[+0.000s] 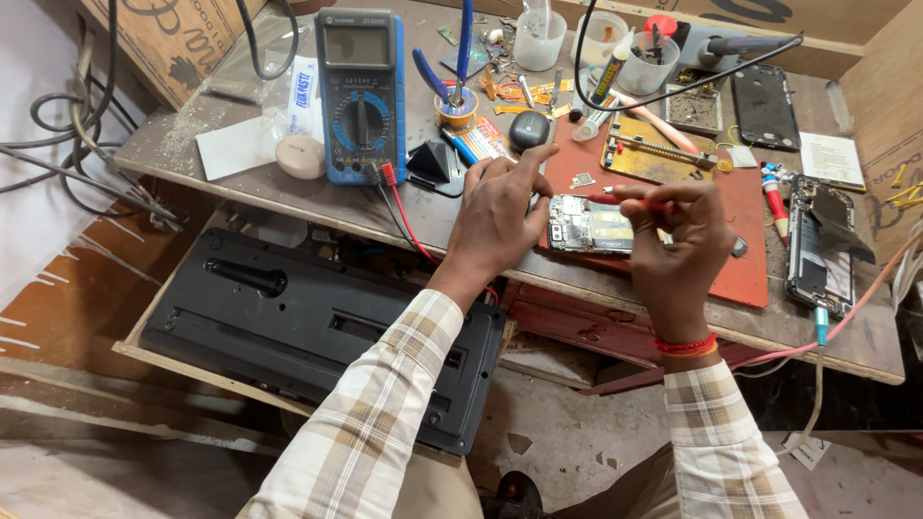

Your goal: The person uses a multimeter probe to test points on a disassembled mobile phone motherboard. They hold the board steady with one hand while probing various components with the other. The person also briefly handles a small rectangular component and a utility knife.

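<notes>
An opened phone (588,224) with its circuit board bare lies on a red-brown work mat (740,259) at the front of the bench. My left hand (498,213) rests on the phone's left end, fingers spread over it and pressing it down. My right hand (676,234) pinches a thin red-handled tool (635,200) whose tip points left onto the board's upper edge. Both arms wear checked sleeves; a red thread circles my right wrist.
A blue multimeter (361,94) with red and black leads stands back left. A second opened phone (820,245) on a cable lies at right, a black phone shell (764,106) behind it. Cups, pliers (452,72), a metal holder (659,154) crowd the back. A black panel (317,332) sits below the bench.
</notes>
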Available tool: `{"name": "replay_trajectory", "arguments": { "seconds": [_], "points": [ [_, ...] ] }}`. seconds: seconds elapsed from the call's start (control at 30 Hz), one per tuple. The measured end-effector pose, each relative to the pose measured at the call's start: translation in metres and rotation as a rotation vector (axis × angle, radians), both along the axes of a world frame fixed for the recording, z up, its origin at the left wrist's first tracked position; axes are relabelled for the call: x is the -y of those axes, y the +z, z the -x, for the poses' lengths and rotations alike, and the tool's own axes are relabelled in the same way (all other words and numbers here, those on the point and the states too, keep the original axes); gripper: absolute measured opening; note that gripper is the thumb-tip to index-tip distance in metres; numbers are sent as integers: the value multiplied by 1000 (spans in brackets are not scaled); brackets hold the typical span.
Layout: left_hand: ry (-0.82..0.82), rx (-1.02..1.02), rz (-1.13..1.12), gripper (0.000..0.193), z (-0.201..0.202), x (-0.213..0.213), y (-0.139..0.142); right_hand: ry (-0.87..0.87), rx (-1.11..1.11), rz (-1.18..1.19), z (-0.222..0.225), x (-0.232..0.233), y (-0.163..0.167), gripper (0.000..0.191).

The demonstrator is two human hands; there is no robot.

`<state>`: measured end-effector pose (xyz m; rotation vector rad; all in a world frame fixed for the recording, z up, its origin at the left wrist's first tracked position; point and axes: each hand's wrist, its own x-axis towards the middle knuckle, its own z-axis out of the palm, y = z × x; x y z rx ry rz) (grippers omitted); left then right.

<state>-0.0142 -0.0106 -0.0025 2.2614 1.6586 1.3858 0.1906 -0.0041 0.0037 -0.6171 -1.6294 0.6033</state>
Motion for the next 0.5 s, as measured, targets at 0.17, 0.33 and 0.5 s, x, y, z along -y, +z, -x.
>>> {"name": "replay_trajectory", "arguments": {
  "seconds": [0.17,0.33,0.5],
  "points": [
    [-13,5,38,60,-1,2,2,-152,47,-60,-5,-8,-6,20],
    [-10,-8,17,58,-2,2,3,-156,25,-37,-5,-9,-7,21],
    [18,-69,-32,31,-2,3,3,-125,20,-50,-5,-9,-8,20]
  ]
}}
